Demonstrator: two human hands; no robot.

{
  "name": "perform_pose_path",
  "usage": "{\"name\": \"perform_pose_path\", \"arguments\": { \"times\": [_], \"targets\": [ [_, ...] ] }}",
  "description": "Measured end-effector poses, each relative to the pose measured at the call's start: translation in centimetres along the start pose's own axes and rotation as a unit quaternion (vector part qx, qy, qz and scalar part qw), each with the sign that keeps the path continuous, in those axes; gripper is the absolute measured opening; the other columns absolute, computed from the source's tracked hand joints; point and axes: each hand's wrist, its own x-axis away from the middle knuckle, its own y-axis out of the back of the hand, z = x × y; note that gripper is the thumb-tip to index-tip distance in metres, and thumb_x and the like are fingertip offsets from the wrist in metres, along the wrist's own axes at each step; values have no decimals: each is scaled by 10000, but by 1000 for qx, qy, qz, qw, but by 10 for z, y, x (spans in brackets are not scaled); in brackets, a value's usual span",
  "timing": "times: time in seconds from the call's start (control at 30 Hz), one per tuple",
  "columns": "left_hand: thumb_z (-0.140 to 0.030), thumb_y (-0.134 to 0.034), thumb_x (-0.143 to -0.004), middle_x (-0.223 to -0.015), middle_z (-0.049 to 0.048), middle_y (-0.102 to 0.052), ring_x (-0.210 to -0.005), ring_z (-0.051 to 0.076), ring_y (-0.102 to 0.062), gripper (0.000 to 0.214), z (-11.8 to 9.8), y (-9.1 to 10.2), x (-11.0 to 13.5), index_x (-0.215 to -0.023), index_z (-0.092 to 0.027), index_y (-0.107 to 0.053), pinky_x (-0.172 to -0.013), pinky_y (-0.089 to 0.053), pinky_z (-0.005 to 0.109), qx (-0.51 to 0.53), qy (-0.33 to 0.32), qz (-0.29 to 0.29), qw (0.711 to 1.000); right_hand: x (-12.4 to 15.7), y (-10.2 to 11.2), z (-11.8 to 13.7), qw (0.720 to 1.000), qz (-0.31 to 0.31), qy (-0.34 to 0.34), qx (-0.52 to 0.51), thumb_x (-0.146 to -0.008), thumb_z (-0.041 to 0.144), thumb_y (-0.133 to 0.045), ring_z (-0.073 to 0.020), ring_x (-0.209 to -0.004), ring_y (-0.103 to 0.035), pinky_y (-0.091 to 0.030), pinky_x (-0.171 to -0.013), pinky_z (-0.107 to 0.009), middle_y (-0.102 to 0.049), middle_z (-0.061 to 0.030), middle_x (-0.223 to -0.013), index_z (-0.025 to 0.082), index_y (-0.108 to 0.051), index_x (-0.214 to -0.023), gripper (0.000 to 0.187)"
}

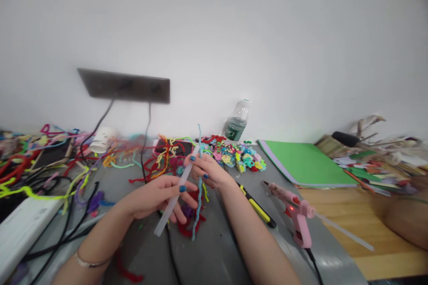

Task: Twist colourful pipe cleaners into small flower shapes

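My left hand (157,196) is closed round the lower part of a long translucent glue stick (174,200) that slants up to the right. My right hand (209,170) pinches the stick's upper end together with a light blue pipe cleaner (199,196). That pipe cleaner runs along the stick, pokes up above my fingers and hangs down wavy below them. Both hands hover over a grey table (207,254), above a small heap of red and purple pipe cleaners (187,222).
A pink glue gun (294,211) with a stick in its back stands to the right, a yellow-black tool (257,208) beside it. Small pipe-cleaner flowers (239,158), a water bottle (237,122), green sheets (304,162), tangled pipe cleaners (40,164), cables and a white paper cup (102,139) lie around.
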Motion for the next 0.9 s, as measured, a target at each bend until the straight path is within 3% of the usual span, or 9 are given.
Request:
{"name": "perform_pose_path", "arguments": {
  "times": [0.13, 0.23, 0.33, 0.47, 0.57, 0.67, 0.77, 0.9],
  "targets": [
    [-415, -590, -905, -1271, 184, -677, -855, 226, -754, 382, -10, 9, 0, -1184, -170, -685, -570, -569, 210, 76, -44, -65, 994, -6, 1, -1, 993, -97, 68, 18, -824, 451, -687, -48, -373, -228, -211, -437, -219, -335, 122, -365, 118, -676, -829, 334],
    [-442, -545, -919, -1317, 186, -647, -1018, 259, -715, 442, -14, 19, 2, -1210, -140, -685, -713, -596, 257, 153, -111, -38, 981, -10, 3, 1, 982, -159, 105, -4, -798, 455, -707, -48, -379, -208, -210, -441, -223, -318, 123, -369, 123, -664, -801, 335],
    [-416, -592, -876, -1222, 185, -702, -1027, 274, -705, 447, -12, 27, 2, -1186, -113, -699, -797, -590, 318, 200, -178, -25, 963, -11, 4, 4, 975, -186, 115, -51, -788, 414, -719, -50, -377, -150, -185, -429, -224, -277, 134, -362, 132, -655, -820, 291],
    [-216, -732, -773, -1120, 112, -752, -979, 233, -707, 385, -6, 22, -4, -1156, -193, -704, -802, -559, 290, 124, -217, -115, 961, -9, 2, 5, 974, -173, 112, -92, -793, 375, -716, -53, -380, -126, -176, -420, -222, -258, 138, -360, 127, -667, -861, 262],
    [-246, -769, -758, -1102, 115, -749, -914, 219, -705, 425, -1, 11, -11, -1171, -197, -679, -790, -535, 286, 6, -236, -168, 957, -9, -2, 2, 980, -153, 104, -73, -804, 400, -707, -50, -374, -171, -201, -427, -223, -294, 129, -363, 124, -678, -850, 281],
    [-308, -779, -738, -958, 86, -762, -811, 190, -677, 446, 1, 4, -18, -1155, -192, -669, -657, -494, 237, -78, -238, -226, 941, -9, -6, -2, 989, -121, 86, -14, -821, 448, -684, -52, -377, -259, -243, -453, -228, -353, 112, -365, 113, -695, -841, 336],
    [-440, -710, -766, -692, 27, -698, -557, 128, -557, 329, 1, 1, -23, -945, -166, -686, -507, -402, 218, -83, -263, -293, 916, -9, -9, -5, 993, -89, 67, 41, -841, 465, -661, -53, -382, -287, -258, -469, -232, -375, 110, -372, 96, -716, -895, 376],
    [-412, -684, -762, -569, -40, -577, -477, 96, -451, 243, -3, 0, -21, -829, -185, -627, -461, -317, 201, -44, -283, -342, 895, -8, -10, -6, 993, -63, 66, 74, -871, 458, -631, -55, -388, -278, -270, -480, -234, -383, 113, -391, 94, -718, -1011, 400]
  ]
}}
